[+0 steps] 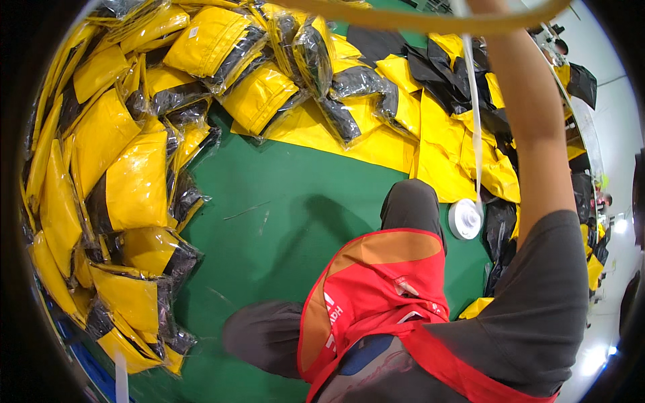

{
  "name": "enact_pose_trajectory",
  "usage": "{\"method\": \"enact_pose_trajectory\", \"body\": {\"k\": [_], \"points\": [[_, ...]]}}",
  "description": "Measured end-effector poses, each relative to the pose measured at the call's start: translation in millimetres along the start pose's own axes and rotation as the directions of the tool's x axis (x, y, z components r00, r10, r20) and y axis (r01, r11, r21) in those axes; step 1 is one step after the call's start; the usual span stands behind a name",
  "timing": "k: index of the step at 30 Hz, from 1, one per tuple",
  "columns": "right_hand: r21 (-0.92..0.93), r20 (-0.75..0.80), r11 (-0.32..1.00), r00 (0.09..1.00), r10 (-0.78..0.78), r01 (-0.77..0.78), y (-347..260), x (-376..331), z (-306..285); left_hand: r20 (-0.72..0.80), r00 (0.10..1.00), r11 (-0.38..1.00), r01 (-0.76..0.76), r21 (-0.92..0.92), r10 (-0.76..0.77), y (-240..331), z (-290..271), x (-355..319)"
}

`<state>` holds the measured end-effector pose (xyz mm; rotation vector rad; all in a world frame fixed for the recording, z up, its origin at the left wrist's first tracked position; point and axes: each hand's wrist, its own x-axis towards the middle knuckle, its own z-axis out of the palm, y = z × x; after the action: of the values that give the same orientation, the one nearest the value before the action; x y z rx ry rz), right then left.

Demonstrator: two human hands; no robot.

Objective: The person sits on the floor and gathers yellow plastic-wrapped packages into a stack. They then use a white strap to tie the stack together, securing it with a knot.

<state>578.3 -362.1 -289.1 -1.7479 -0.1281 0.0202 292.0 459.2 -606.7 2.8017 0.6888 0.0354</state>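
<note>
Right arm [537,134] raised toward 12 o'clock, hand out of frame at the top edge, grip can't be told. White strap [474,107] hangs down beside the arm to a white tape roll [465,219] at 3 o'clock on the green floor [282,215]. Left hand not in view. Bagged yellow-black garments [127,181] piled from 9 to 12 o'clock; loose yellow ones [437,134] at 1 o'clock. Red vest [376,289] at 6.

Bagged garments [121,168] pile along the frame's left and top; unbagged ones [457,154] lie upper right. A tape roll [465,219] sits on the floor [282,215] right of centre, beside the person's knee [411,201].
</note>
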Motion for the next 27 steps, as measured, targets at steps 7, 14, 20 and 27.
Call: {"method": "enact_pose_trajectory", "body": {"k": [7,14,20,27], "points": [[-0.329,0.140,0.944,0.989,0.046,0.003,55,44,142,-0.024,0.965,0.888,0.249,0.385,-0.260,-125,-16,-62],[-0.471,0.140,0.789,0.850,0.508,-0.395,225,-10,68,-0.076,0.828,0.599,0.462,0.654,-0.556,-229,-76,-197],[-0.511,-0.003,0.270,0.315,0.949,-0.816,414,-120,4,0.183,0.714,0.460,0.214,0.862,-0.676,-209,20,-245],[-0.759,-0.122,-0.009,0.130,0.984,-0.651,463,-187,20,0.648,0.656,0.705,-0.242,0.667,-0.388,-64,105,-204]]}}
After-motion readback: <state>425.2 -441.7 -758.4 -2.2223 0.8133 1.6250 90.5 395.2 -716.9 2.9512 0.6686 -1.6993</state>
